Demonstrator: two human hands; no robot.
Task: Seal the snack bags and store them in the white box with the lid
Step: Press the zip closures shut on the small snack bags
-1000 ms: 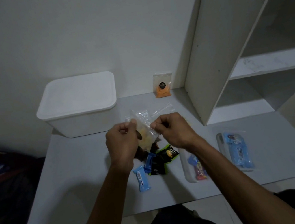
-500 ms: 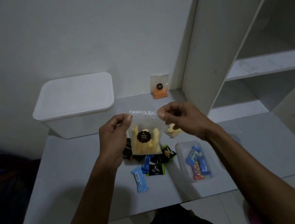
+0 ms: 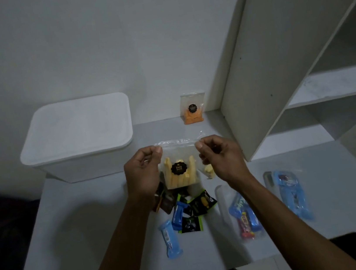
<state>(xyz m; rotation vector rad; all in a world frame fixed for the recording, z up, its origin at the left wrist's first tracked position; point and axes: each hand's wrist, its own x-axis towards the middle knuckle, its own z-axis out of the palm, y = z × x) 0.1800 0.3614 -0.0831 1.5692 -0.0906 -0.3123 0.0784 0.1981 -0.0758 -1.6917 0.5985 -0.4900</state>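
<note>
I hold a clear zip bag of pale yellow snacks (image 3: 180, 175) upright above the table, a black round label on its front. My left hand (image 3: 142, 174) pinches the bag's top left corner and my right hand (image 3: 219, 158) pinches its top right corner, stretching the top strip flat between them. The white box (image 3: 77, 144) stands at the back left with its lid on. A second clear bag of orange snacks (image 3: 192, 110) leans against the back wall. Another small bag of yellow pieces (image 3: 208, 171) lies partly hidden behind my right hand.
Several small wrapped sweets (image 3: 183, 212) in blue, black and green lie on the grey table (image 3: 82, 228) under my hands. Two clear bags of blue-wrapped snacks (image 3: 293, 194) lie to the right. A white shelf unit (image 3: 278, 75) rises at the right.
The bag was bunched between my hands close together a second ago. My hands have moved apart and the bag now hangs flat, facing me.
</note>
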